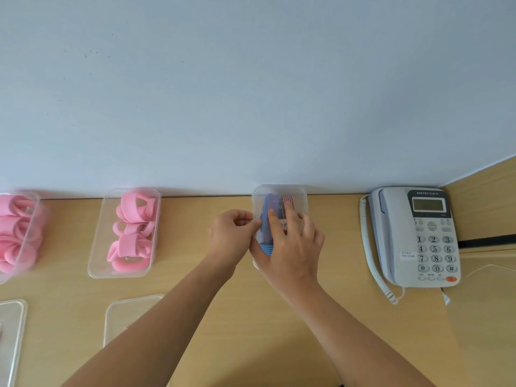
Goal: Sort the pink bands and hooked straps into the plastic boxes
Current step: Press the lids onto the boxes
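Far-left box (pixel 33 219) and second box (pixel 97 258) hold pink bands (pixel 131 233); two lids (pixel 131 308) lie before them. Left hand (pixel 230 236), grip pinched on third box (pixel 303 199) at its left edge; right hand (pixel 290 247), fingers straight, presses its top above two striped straps (pixel 269 202).

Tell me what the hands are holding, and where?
The left hand pinches the left rim of the clear box of striped straps. The right hand lies flat on top.
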A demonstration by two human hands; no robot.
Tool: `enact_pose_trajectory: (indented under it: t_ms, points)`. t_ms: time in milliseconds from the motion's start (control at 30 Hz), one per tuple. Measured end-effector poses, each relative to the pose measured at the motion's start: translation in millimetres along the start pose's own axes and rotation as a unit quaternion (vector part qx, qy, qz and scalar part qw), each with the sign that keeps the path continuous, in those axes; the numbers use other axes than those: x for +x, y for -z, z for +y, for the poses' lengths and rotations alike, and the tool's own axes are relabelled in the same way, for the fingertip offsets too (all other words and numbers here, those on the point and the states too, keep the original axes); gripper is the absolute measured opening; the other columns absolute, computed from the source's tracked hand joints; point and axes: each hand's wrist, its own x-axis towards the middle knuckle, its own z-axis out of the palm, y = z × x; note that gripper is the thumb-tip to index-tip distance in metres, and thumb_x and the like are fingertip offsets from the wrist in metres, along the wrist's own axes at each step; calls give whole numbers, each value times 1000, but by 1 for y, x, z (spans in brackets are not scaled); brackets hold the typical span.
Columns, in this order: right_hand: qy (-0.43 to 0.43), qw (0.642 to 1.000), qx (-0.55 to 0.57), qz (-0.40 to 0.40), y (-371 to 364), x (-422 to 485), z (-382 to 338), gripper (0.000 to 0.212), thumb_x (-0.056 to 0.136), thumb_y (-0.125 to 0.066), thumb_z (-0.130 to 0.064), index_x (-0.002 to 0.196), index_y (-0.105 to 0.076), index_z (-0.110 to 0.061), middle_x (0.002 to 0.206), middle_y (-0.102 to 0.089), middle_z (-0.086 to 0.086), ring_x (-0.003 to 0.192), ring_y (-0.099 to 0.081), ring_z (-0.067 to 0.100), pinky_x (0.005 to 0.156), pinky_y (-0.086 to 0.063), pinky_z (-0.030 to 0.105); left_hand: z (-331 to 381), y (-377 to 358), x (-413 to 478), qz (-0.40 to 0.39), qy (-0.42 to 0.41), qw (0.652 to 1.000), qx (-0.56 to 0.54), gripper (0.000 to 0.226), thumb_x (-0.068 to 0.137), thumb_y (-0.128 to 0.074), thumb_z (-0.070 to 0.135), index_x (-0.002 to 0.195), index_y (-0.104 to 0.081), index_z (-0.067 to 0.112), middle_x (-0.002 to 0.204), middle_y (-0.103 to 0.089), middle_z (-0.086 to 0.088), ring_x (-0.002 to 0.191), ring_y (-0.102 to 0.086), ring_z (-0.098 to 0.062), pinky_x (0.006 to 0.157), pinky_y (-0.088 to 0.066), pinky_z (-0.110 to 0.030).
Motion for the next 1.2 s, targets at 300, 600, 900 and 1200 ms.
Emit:
enact_pose_trajectory:
  t_ms: [300,600,900,1200]
  points:
    - [31,997,-24,-62,-9,-6,6,72,94,-33,-71,144,-47,-21,160,-29,14,131,-40,36,102,-32,52,-2,-1,6,-20,17,999,-18,9,88,-81,11,90,-72,11,76,-69,-2,66,-63,-16,56,-50,-28]
    - [46,994,-18,-95,-10,-6,8,86,90,-25,-77,152,-34,-17,164,-15,16,149,-16,37,117,-18,58,-5,-2,7,-32,13,999,-3,9,92,-78,12,89,-69,13,76,-70,-4,64,-64,-17,56,-51,-31]
    - [69,991,-20,-110,-12,-7,9,92,88,-17,-78,154,-29,-15,165,-11,18,152,-7,38,118,-15,60,-1,0,3,-36,13,999,9,9,93,-77,13,93,-68,11,81,-72,-8,63,-66,-19,58,-56,-33]
    - [67,991,78,-82,6,-7,27,57,105,-23,-46,141,-53,-14,154,-43,11,140,-41,33,109,-37,45,-8,-3,-14,5,-60,991,118,12,93,-73,13,99,-64,17,84,-66,-2,81,-71,-30,76,-63,-49]
